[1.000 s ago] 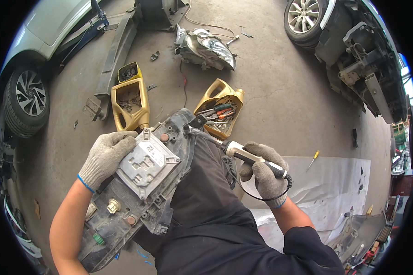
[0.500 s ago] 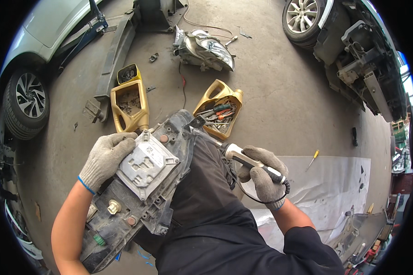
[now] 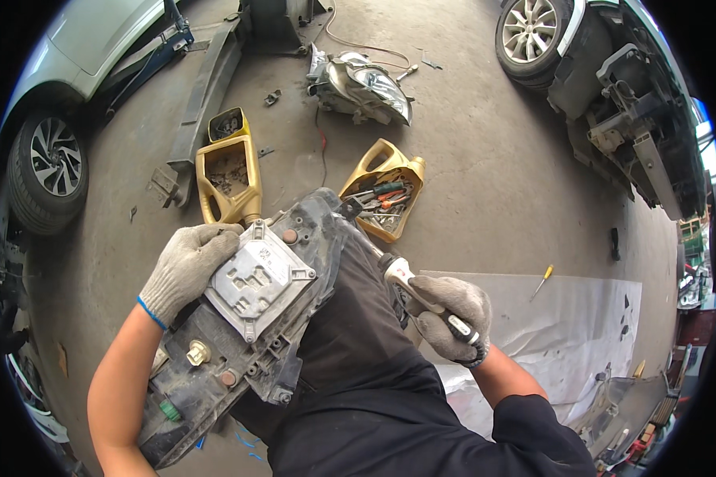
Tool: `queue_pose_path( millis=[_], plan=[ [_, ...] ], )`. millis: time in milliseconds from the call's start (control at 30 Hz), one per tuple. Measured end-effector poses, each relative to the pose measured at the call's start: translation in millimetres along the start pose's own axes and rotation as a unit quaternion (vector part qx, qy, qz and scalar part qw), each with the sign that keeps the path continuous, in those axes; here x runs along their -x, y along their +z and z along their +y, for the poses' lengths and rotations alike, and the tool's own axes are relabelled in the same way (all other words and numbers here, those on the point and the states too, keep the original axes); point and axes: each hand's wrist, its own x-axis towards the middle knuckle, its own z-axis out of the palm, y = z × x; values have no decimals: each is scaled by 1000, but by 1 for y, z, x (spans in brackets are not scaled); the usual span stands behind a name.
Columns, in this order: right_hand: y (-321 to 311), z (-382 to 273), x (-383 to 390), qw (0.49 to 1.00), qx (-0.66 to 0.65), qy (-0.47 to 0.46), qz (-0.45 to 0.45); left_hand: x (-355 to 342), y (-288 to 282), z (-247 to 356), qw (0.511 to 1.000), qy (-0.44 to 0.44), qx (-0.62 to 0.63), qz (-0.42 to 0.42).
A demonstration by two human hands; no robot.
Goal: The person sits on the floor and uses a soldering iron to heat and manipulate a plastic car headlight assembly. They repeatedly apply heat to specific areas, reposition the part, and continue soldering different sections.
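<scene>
A dusty black headlight housing [image 3: 199,401] lies back side up across my lap. On it sits a square silver control module [image 3: 274,278] with corner screw points. My gloved left hand [image 3: 187,266] is closed over the upper left edge of the module and housing; its fingertips are partly hidden. In my gloved right hand [image 3: 457,310] is a white-and-black handled power tool [image 3: 399,273] with a thin metal shaft and a black cord at its rear. The shaft points at the housing's upper right edge; whether its tip touches cannot be made out.
Ahead on the floor stand a cut-open gold jug of tools [image 3: 415,187] and another jug [image 3: 254,179] with small hardware. Beyond lies a second headlight [image 3: 366,87]. A yellow-handled screwdriver [image 3: 542,281] lies right, by a white sheet [image 3: 549,318]. Cars flank both sides.
The right hand and tool have tilted, the handle's rear end dropping down and left, and the cord's loop shows less. The left hand still holds the module's edge as the view shifts slightly.
</scene>
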Motion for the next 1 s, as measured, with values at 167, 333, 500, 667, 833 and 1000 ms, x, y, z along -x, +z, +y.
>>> queue_pose_path(
  millis=[167, 333, 500, 667, 833, 1000],
  plan=[
    [5, 1, -3, 998, 40, -41, 16, -1, 0, -4, 1000, 9, 1, 10],
    [6, -6, -5, 997, 60, -47, 10, 1, 0, -4, 1000, 8, -1, 12],
    [0, -7, -7, 997, 65, -48, -1, 4, -1, 5, 999, 23, -46, 7],
    [4, -7, -9, 991, 96, -86, -27, 3, -1, 2, 999, 24, -45, 9],
    [-1, -10, -15, 984, 111, -123, -62, 4, -1, 3, 999, 11, -43, 18],
    [-5, -1, -9, 982, 114, -138, -61, 3, -2, 1, 998, 21, -51, 16]
  ],
)
